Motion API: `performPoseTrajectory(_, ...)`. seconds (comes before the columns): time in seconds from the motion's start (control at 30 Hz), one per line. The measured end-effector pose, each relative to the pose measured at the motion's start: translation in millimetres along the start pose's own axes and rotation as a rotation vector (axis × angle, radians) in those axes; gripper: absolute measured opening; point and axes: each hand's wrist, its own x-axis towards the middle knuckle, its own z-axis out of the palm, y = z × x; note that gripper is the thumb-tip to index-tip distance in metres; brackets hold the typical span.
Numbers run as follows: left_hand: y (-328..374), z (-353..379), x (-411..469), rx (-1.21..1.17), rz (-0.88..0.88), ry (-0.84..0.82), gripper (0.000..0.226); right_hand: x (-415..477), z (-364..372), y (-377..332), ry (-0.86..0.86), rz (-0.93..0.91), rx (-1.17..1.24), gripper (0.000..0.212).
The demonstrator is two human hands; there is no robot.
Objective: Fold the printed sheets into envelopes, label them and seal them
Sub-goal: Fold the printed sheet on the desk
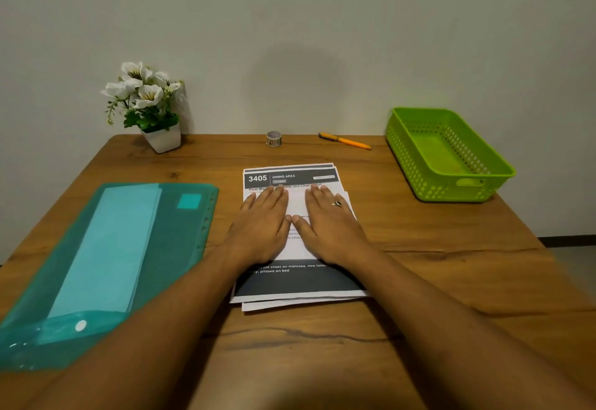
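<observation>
Printed sheets (298,284) lie lengthwise away, both flat hands pressing.

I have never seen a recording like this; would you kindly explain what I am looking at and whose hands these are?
There is no machine: one camera on a person's head looks down at a wooden table. The left hand and right hand lie flat, fingers straight, pressing a stack of printed sheets; nothing is gripped. A teal folder lies left, a green basket right; at the back are a flower pot, a tape roll and an orange pen.
</observation>
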Motion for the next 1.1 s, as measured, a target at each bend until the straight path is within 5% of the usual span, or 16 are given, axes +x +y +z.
performPoseTrajectory(0.37,8,-6,6,0.152,-0.297,-0.108,0.084,-13,-8,47,-0.036,0.143,-0.090,0.085)
performPoseTrajectory(0.57,9,-4,4,0.051,-0.052,-0.117,0.072,-13,-9,47,-0.033,0.136,-0.087,0.084)
performPoseTrajectory(0.93,-15,-1,-9,0.080,-0.108,0.000,0.070,-5,-20,23,-0.093,0.214,-0.032,0.089)
performPoseTrajectory(1.1,-16,1,-9,0.066,-0.100,0.010,0.067,13,-13,-44,-0.062,0.055,0.150,0.076)
